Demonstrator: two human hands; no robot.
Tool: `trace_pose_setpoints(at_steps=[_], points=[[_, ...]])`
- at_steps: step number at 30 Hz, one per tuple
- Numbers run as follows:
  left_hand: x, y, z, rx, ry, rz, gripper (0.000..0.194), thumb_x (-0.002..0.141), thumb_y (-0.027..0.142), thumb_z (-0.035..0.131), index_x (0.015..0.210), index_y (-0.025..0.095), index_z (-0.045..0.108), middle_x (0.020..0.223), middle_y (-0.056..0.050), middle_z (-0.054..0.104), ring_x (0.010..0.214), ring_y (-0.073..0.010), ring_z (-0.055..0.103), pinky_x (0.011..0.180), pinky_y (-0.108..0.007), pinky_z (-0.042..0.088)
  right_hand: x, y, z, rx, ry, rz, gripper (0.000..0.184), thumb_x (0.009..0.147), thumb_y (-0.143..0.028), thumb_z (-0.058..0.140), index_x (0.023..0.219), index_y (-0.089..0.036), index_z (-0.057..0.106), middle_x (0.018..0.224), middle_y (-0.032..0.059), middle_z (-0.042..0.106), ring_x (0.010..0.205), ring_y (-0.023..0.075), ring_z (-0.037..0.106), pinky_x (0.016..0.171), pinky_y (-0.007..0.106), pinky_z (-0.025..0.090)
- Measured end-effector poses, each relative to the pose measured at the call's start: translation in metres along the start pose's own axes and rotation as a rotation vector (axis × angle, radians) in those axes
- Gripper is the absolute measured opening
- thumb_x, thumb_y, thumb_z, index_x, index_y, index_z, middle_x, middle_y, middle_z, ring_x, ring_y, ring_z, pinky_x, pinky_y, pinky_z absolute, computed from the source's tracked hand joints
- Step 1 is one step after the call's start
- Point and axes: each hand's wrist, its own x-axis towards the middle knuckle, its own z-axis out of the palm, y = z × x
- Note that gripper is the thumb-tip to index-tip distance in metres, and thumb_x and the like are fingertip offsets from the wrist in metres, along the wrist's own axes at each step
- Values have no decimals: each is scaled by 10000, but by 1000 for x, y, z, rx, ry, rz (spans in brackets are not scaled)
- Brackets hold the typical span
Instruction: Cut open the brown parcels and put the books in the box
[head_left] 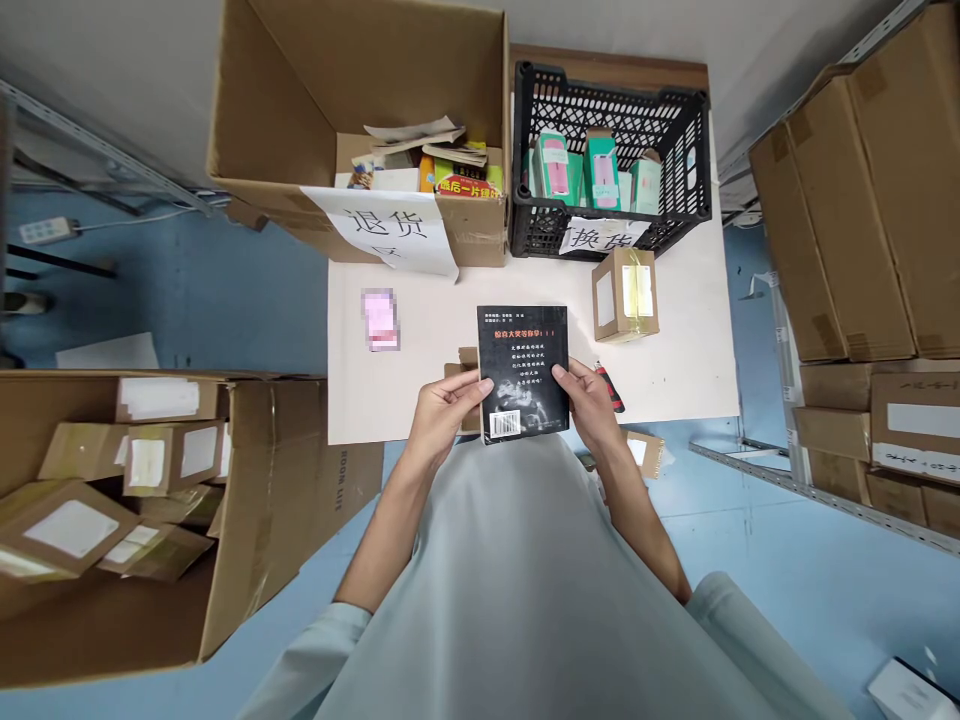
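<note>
I hold a black book [523, 360] with its back cover up, barcode near the lower left corner, over the near edge of a white table [420, 330]. My left hand [442, 412] grips its left edge, thumb on the cover. My right hand [589, 400] grips the right edge, thumb pressed on the cover too. Beneath the book lies a piece of opened brown cardboard packaging [463, 368], partly hidden. A red and black tool [611, 390], perhaps a cutter, lies just right of my right hand.
A large cardboard box [300, 120] with books and a paper sign stands at the table's back left. A black crate [607, 160] holds green packages. A small taped parcel [626, 293] stands before it. A big box of parcels [247, 520] is at my left; stacked cartons [862, 220] right.
</note>
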Motion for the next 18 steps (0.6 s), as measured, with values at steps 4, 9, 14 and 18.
trace_pose_setpoints(at_steps=[4, 9, 14, 18], points=[[-1, -2, 3, 28, -2, 38, 657, 650, 623, 1094, 1112, 182, 942, 975, -103, 896, 903, -285, 848, 849, -417, 725, 3, 10, -5, -165, 62, -68, 765, 930, -771, 843, 1498, -261, 786, 1604, 92, 742, 1551, 344, 648, 1325, 529, 529], [-2, -17, 14, 213, 83, 175, 562, 753, 558, 1030, 1162, 184, 935, 1074, -73, 907, 1001, -330, 868, 948, -485, 744, -4, 21, 2, -227, -55, -26, 840, 893, -789, 873, 1565, -299, 756, 1686, 81, 674, 1593, 365, 616, 1323, 543, 543], [-10, -42, 32, 362, 19, 266, 488, 854, 454, 927, 1291, 238, 909, 1347, -71, 864, 1203, -354, 854, 1108, -502, 708, -10, 26, 26, -209, -13, -55, 826, 860, -705, 938, 1542, -276, 759, 1450, 79, 812, 1342, 323, 763, 1112, 432, 674], [-5, -47, 26, 320, -96, 245, 649, 884, 461, 910, 1486, 246, 799, 1485, -122, 801, 1269, -325, 825, 1061, -457, 721, -2, 21, 20, -174, 72, -79, 566, 927, -710, 856, 1230, -233, 855, 910, 21, 786, 893, 221, 728, 866, 353, 649]])
